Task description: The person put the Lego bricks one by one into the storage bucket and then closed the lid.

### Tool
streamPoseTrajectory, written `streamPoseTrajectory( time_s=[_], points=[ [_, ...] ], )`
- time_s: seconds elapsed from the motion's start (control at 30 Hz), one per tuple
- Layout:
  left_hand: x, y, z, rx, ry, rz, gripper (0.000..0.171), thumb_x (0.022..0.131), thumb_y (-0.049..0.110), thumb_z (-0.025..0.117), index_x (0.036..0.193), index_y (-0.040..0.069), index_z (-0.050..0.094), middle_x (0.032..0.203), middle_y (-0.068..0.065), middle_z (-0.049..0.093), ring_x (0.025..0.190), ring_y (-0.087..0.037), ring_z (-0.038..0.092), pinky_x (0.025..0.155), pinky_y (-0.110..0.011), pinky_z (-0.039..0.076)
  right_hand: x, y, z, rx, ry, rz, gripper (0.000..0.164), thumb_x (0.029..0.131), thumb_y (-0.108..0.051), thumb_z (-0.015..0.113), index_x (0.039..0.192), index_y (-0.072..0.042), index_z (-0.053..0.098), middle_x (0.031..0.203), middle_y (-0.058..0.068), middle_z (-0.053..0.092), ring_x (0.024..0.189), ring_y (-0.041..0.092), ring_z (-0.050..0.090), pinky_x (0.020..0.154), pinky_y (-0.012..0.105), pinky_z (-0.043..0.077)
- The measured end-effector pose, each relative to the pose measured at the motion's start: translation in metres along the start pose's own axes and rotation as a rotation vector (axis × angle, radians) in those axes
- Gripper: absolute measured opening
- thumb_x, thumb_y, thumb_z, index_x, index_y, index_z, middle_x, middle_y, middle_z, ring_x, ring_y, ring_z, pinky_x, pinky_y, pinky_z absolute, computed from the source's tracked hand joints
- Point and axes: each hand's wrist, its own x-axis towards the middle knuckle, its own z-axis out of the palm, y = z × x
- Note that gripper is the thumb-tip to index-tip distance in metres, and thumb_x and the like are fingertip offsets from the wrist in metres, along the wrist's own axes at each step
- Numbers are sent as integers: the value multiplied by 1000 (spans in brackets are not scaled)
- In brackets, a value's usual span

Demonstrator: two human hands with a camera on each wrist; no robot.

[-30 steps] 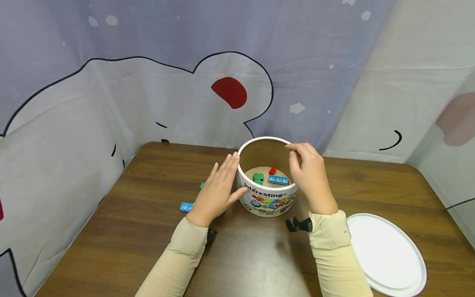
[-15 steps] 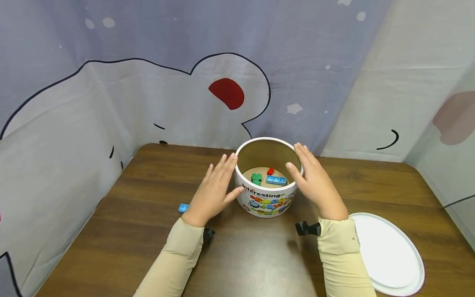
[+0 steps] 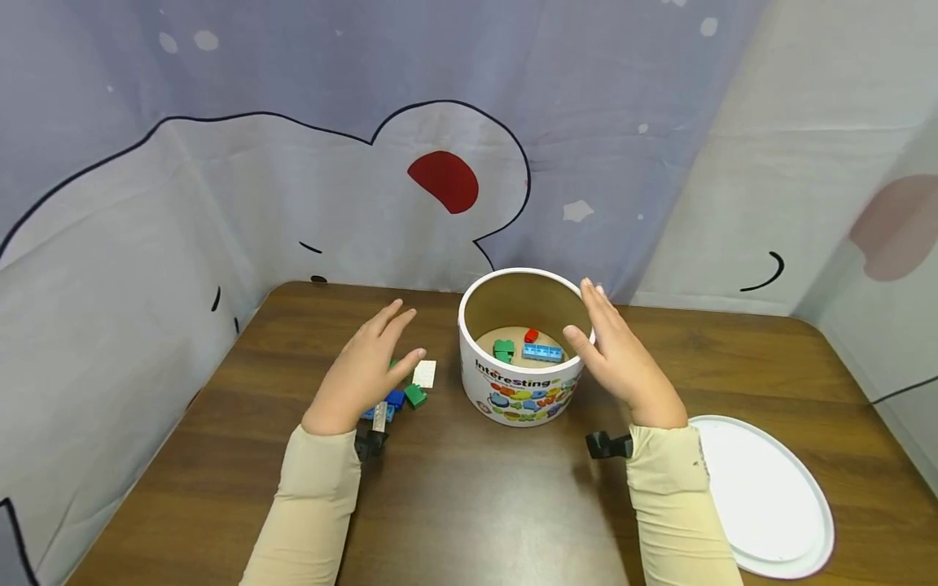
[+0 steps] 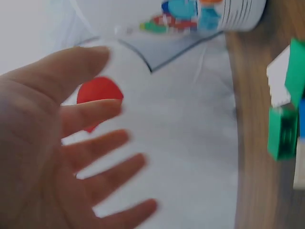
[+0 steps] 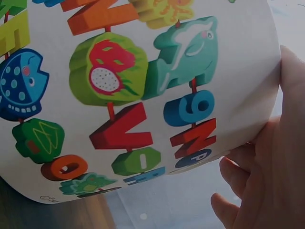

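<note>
A round white bucket with colourful printed pictures stands upright near the table's back edge. On its floor lie a green brick, a long light-blue brick and a small red brick. My right hand is at the bucket's right side, fingers extended by the rim and thumb overlapping the opening. Off to the bucket's left, my left hand is spread and holds nothing. Under and beside it sit loose bricks, among them a green brick and a white flat piece, partly hidden by the hand.
A white round lid lies on the wooden table at the right, partly behind the right sleeve. Behind the table hangs a printed cloth. Black wrist mounts sit on both wrists.
My left hand has left the bucket's side and moved left, uncovering several bricks. My right hand first bent its fingers at the rim, then straightened them and shifted slightly right.
</note>
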Motion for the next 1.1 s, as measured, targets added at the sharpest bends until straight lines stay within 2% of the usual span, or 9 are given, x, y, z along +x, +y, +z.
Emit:
streamPoseTrajectory(
  time_s=[0.2,0.3,0.47,0.63,0.83,1.1],
  points=[
    [-6,-20,-10,-55,-233,-138,62,103,31,60,152,-1,40,154,-28,39,141,-48,38,111,-61,36,-1,1,0,14,4,21,79,106,-53,44,163,-9,13,169,9,14,156,27,5,123,56,14],
    [-7,-27,-11,-69,-310,-176,61,102,29,62,151,-2,42,150,-28,45,138,-46,42,110,-61,38,-1,2,0,19,8,22,79,105,-53,45,164,-10,13,169,8,14,156,26,5,122,56,15],
    [-5,-35,-5,-77,-342,-191,53,100,27,65,142,-3,53,140,-25,57,129,-43,54,103,-58,46,-1,2,0,27,10,23,78,105,-52,45,164,-10,14,169,9,15,156,26,6,122,56,15],
    [-7,-40,-2,-109,-348,-203,38,95,22,73,124,-2,65,116,-17,68,107,-33,64,91,-51,53,0,2,1,37,8,36,78,105,-53,45,164,-12,13,169,8,14,156,25,6,122,56,16],
    [-8,-42,-5,-173,-392,-204,18,89,13,79,101,3,71,86,-3,64,80,-19,57,74,-38,51,0,2,1,47,12,42,79,105,-53,45,164,-10,15,169,10,15,156,27,7,121,59,17],
    [-9,-40,-4,-204,-451,-207,9,88,3,76,86,8,69,73,-1,57,69,-16,51,64,-32,44,0,1,2,49,13,47,78,105,-52,45,164,-10,15,169,10,15,156,27,8,121,59,17]
  ],
)
